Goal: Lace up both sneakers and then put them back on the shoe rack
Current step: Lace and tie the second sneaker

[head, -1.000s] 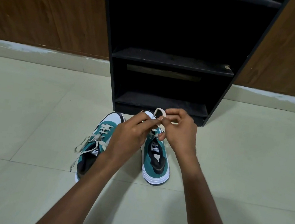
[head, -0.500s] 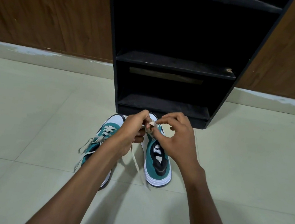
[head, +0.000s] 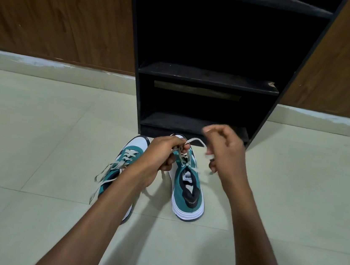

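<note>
Both bare forearms reach forward, side by side. The left hand [head: 162, 153] is curled closed, fingertips pinched together, knuckles up. The right hand [head: 224, 151] is raised a little higher, fingers bent loosely, blurred.

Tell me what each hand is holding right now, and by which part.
The left hand pinches the lace of the right-side sneaker near its front eyelets. The right hand is blurred; its grip on the lace cannot be told.
</note>
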